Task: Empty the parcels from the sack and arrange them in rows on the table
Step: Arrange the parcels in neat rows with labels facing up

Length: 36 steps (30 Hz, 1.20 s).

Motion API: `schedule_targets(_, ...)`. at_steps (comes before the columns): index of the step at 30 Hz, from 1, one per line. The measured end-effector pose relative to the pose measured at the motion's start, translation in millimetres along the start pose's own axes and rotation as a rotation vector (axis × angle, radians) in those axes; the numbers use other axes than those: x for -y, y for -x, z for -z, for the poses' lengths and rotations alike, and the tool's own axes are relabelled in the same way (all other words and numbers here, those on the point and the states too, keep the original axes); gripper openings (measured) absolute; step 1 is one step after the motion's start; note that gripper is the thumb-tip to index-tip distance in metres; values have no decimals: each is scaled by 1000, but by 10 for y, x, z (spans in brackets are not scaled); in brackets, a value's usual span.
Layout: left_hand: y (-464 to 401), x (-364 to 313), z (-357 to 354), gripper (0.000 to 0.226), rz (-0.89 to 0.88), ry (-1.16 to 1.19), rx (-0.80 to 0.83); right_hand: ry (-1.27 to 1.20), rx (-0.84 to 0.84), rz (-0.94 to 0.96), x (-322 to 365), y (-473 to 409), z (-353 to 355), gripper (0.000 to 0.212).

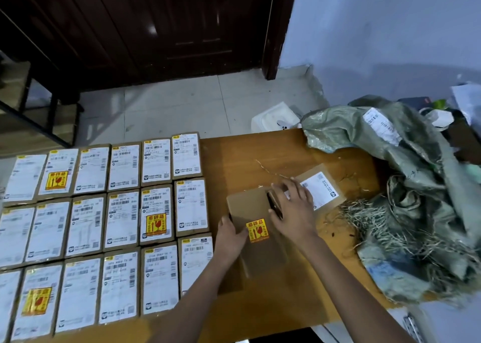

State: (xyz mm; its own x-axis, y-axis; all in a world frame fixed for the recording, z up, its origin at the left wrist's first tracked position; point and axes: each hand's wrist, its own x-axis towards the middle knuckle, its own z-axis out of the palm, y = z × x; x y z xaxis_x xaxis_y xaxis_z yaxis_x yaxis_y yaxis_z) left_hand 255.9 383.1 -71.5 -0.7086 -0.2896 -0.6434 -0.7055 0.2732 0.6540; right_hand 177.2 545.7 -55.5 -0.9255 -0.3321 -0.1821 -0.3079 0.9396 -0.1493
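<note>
A brown cardboard parcel [256, 234] with a yellow and red fragile sticker lies near the middle of the wooden table [260, 150]. My left hand [229, 232] grips its left edge. My right hand [294, 207] rests flat across its upper right corner and partly covers a second parcel [321, 189] with a white label, lying askew behind. Several labelled parcels [122, 220] fill the table's left half in three rows. The crumpled green woven sack [406, 186] lies on the right, its frayed mouth facing the parcels.
Loose straw-like fibres [346, 212] from the sack litter the table beside the second parcel. A white plastic container [277, 117] sits on the tiled floor beyond the table. A dark wooden door [156, 24] and a metal frame [39, 103] stand at the back.
</note>
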Motion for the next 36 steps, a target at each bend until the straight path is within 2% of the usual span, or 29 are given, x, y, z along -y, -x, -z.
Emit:
schedule_targets(4,-18,35,-55,59,67,50,6,69,-33,19,-133,115,20,45)
schedule_targets(9,-17,33,-98,56,157,165,27,54,-63,-23,-5,149,72,42)
schedule_targets(13,-67,-10,-112,55,165,221,44,80,59,-6,224,3,113,51)
schedule_targets(16,-71,-46,-96,43,170,260,63,96,150,-33,331,-66,153,48)
schedule_targets(18,-52,-58,-66,41,151,284,73,78,125,-52,342,-87,168,45)
schedule_targets(22,9,-136,77,52,86,370,74,26,21,-68,293,-188,229,47)
schedule_targets(28,-67,-364,479,57,11,519,50,-294,-68,-62,370,-453,557,47)
schedule_targets(31,-145,-501,707,65,-20,620,87,-422,-75,-53,452,-558,718,45)
schedule_targets(33,-186,-584,838,71,-18,641,116,-607,7,-98,466,-642,800,49)
schedule_targets(36,-263,-693,1000,83,6,669,113,-1043,264,-242,417,-733,905,67)
